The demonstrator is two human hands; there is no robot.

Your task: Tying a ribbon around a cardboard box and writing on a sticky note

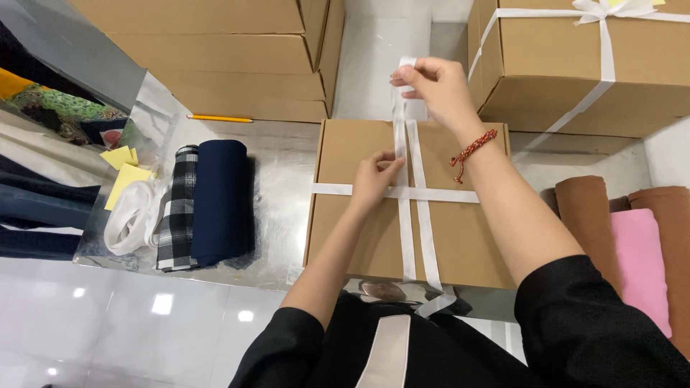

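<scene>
A flat brown cardboard box (359,230) lies on the shiny metal table (280,179) in front of me. White ribbon (424,237) crosses its lid lengthwise and sideways. My left hand (374,178) presses on the spot where the ribbon bands cross, fingers pinching there. My right hand (435,90) is raised past the box's far edge and pinches the ribbon's free end, holding it up. A red bead bracelet hangs on my right wrist.
Folded checked and navy fabrics (208,205) and a coil of white ribbon (129,219) lie left of the box, with yellow notes and a pencil (219,118). Stacked cartons (237,57) stand behind; a ribbon-tied box (575,65) at right, brown and pink fabric rolls (632,244) below it.
</scene>
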